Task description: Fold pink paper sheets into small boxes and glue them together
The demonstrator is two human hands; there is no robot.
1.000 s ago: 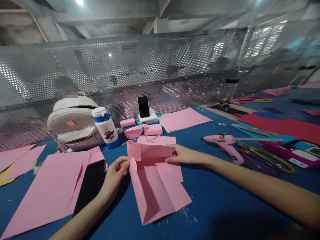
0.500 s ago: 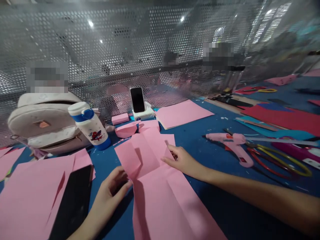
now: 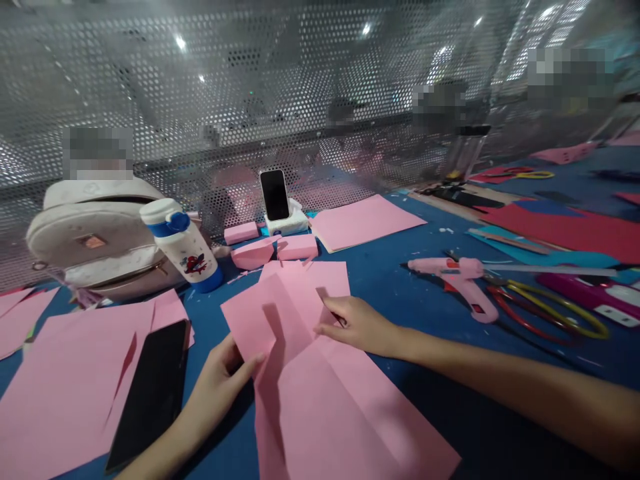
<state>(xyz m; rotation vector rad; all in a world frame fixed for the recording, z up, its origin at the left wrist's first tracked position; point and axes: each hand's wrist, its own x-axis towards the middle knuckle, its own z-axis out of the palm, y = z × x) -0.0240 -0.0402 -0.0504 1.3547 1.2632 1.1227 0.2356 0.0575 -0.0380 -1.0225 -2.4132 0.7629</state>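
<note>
A large sheet of pink paper (image 3: 330, 400), creased by folds and cut at its edges, lies in front of me. My left hand (image 3: 223, 377) pinches its left edge, thumb on top and fingers underneath. On the upper right part, my right hand (image 3: 357, 325) grips a raised flap between thumb and fingers; the fingertips are partly hidden. The paper's left side stands up in a bent fold. Beyond it lie small folded pink paper pieces (image 3: 255, 253).
At left are a black phone (image 3: 153, 393), pink sheets (image 3: 65, 387), a bottle (image 3: 185, 247) and a backpack (image 3: 100, 233). A pink glue gun (image 3: 465, 270) and scissors (image 3: 545, 310) lie right. Behind are a propped phone (image 3: 275, 195) and a perforated metal screen (image 3: 300, 87).
My left hand has closed on the paper's left edge and lifted it, so the left side bends up more. My right hand has shifted slightly left and down.
</note>
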